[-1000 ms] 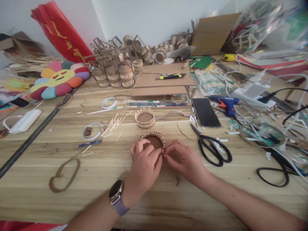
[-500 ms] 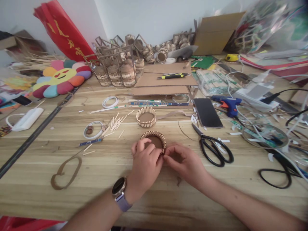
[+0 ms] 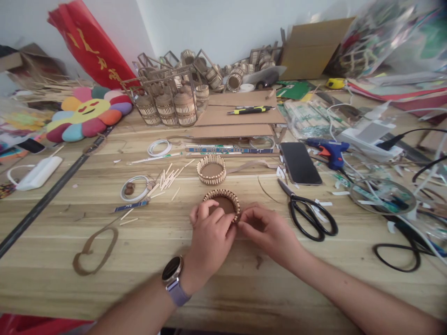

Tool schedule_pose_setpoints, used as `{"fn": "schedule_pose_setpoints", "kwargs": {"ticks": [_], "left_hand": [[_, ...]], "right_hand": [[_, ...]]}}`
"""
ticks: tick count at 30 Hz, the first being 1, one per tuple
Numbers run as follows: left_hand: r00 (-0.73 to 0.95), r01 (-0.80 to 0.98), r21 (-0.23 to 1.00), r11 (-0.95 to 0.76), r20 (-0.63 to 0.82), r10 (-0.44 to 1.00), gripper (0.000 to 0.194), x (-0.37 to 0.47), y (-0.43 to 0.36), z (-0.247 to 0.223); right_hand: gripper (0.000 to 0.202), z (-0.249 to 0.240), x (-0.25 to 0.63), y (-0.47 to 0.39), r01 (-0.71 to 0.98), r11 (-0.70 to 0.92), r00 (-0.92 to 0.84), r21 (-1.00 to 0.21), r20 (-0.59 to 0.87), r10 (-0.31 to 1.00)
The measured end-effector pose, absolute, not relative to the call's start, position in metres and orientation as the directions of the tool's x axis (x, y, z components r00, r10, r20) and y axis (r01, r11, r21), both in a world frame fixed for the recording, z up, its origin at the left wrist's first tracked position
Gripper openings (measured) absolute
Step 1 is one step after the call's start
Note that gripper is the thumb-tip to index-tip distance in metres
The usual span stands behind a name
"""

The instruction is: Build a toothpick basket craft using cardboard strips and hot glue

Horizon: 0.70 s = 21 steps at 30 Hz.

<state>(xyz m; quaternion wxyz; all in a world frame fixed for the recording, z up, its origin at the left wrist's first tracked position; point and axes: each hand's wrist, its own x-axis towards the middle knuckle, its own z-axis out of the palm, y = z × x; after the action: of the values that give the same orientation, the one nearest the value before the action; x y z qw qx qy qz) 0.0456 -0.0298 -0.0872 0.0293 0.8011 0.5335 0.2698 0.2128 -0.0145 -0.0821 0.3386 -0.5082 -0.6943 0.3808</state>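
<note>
A small round tray (image 3: pixel 226 203) with a rim of short wooden sticks and a brown base lies on the wooden table. My left hand (image 3: pixel 211 235) grips its near rim, with fingers reaching over the base. At the rim's right side my right hand (image 3: pixel 267 232) has thumb and forefinger pinched together; what is between them is too small to make out. A similar round tray (image 3: pixel 211 170) stands just behind. Loose short sticks (image 3: pixel 167 179) lie to the left, beside a white ring roll (image 3: pixel 135 188).
To the right are black-handled scissors (image 3: pixel 309 211), a phone (image 3: pixel 301 163) and a blue glue gun (image 3: pixel 330 151). Cardboard sheets (image 3: pixel 237 116) with a yellow-black cutter (image 3: pixel 251 110) lie behind. A brown strip (image 3: pixel 96 251) curls at the left.
</note>
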Motion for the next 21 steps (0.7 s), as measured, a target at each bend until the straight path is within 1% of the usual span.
{"fn": "schedule_pose_setpoints", "kwargs": {"ticks": [4,12,18,21], "left_hand": [[0.286,0.837,0.334,-0.433,0.407,0.868,0.017,0.045,-0.029,-0.087],[0.281,0.835,0.346,-0.429,0.403,0.871,0.013,0.045,-0.029,-0.085],[0.301,0.837,0.343,-0.427,0.363,0.882,0.017,0.045,-0.03,-0.084],[0.308,0.833,0.344,-0.433,0.362,0.88,0.016,0.044,-0.03,-0.085]], "right_hand": [[0.011,-0.084,0.214,-0.011,0.449,0.224,-0.263,-0.865,0.112,0.958],[0.011,-0.078,0.213,-0.012,0.495,0.302,-0.315,-0.815,0.156,0.936],[0.013,-0.073,0.211,-0.017,0.447,0.218,-0.379,-0.868,0.037,0.925],[0.012,-0.07,0.212,-0.018,0.416,0.204,-0.414,-0.886,0.015,0.91]]}}
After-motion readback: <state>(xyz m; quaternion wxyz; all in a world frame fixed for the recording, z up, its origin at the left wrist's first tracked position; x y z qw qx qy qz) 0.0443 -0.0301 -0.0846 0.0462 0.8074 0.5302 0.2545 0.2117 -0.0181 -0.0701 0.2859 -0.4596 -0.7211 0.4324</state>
